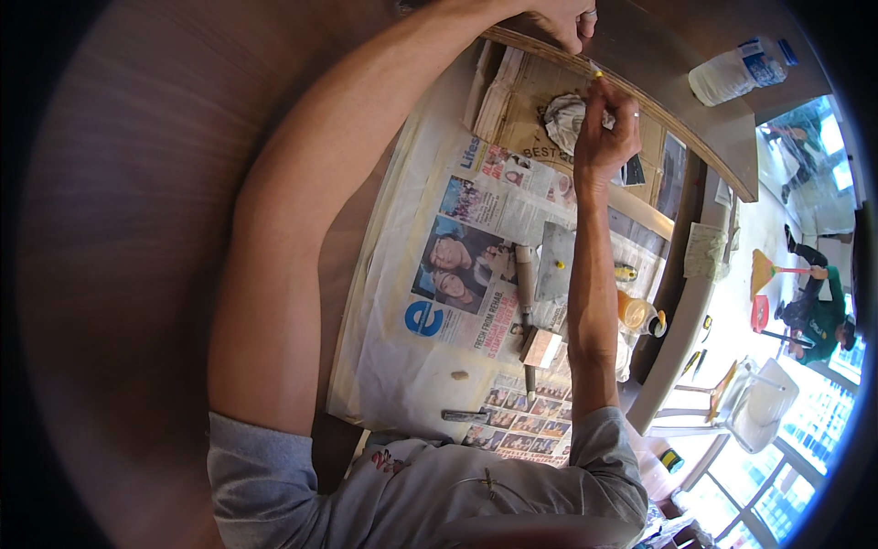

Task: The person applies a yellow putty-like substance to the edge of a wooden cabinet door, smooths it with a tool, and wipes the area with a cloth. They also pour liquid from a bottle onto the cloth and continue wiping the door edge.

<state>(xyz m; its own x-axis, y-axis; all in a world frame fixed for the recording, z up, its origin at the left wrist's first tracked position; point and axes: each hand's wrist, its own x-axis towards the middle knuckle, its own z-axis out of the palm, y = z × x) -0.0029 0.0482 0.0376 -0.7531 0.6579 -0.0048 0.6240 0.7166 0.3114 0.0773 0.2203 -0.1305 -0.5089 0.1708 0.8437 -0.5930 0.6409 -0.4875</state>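
Pointing up-left, thin stick (596,73) in right hand (605,128).

A clear plastic bottle (739,69) with a blue-and-white label lies on the grey tabletop, upper right; a small orange-filled bottle (637,314), perhaps glue, stands right of the newspapers.

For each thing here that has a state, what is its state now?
left hand: fingers curled on the edge of the curved wooden strip.
right hand: shut on a thin stick with a yellow tip.
plastic bottle: lying on its side, capped.
newspaper: spread flat.
crumpled rag: balled up.
metal scraper: lying flat.
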